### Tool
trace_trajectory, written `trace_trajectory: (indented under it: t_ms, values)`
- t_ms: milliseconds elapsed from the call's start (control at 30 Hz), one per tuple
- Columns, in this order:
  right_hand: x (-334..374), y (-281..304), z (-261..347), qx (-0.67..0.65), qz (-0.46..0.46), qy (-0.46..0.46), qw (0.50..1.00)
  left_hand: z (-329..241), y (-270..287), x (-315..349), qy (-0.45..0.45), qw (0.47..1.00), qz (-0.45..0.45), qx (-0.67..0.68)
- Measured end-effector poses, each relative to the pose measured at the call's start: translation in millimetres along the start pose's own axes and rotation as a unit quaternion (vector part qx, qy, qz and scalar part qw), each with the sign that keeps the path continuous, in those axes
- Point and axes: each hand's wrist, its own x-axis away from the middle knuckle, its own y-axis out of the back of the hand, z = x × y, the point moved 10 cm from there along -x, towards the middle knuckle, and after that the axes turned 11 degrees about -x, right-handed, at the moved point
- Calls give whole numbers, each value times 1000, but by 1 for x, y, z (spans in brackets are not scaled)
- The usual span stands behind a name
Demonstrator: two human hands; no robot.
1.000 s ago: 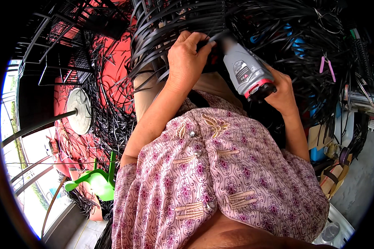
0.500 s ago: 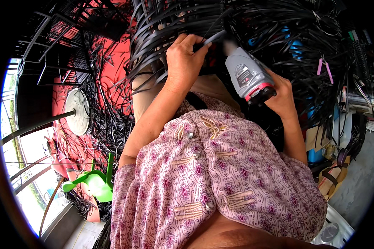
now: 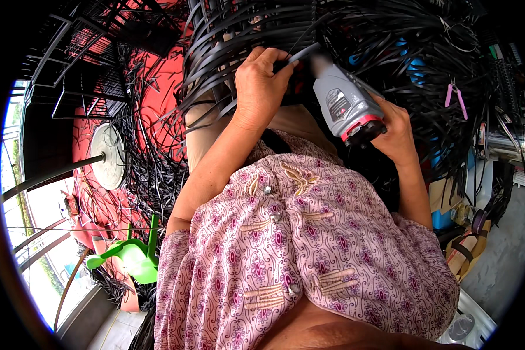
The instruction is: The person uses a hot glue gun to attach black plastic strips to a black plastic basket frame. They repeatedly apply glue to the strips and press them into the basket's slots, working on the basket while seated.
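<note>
Pinching dark strip (image 3: 305, 53): left grip (image 3: 260, 80) | strip: jutting rightward beyond it | right grip (image 3: 394, 127): holding grey power tool (image 3: 343, 100)

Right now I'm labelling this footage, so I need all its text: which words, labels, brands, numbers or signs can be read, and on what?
Nothing can be quoted with certainty.
Grey tool with red trim in the right hand: a dark label with light print, too small to read.
Tan cardboard-like piece, right side: faint reddish marks, too small to read.
</note>
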Motion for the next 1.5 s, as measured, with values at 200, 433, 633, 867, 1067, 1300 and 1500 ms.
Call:
trace_trajectory:
  t_ms: [200, 433, 633, 867, 1067, 1300, 1500]
  values:
    - [-2, 0, 3, -2, 2, 5, 1000, -1, 1, -1, 6, 1000, 1, 2]
    - [-6, -1, 7, 43, 15, -11, 999, -2, 2, 0, -2, 1000, -3, 6]
    - [-3, -1, 5, -15, -7, -47, 999, -8, 6, -4, -29, 999, 5, 26]
    - [40, 14, -28, -112, -60, -158, 979, -50, 65, -1, -188, 973, -95, -96]
    - [58, 23, -34, -117, -104, -206, 966, -18, 28, 7, 136, 923, 196, 301]
    - [65, 17, -35, -108, -72, -229, 965, 6, 18, 9, 185, 844, 167, 476]
    - [61, 12, -29, -110, -70, -213, 968, 5, 6, 10, 164, 913, 173, 331]
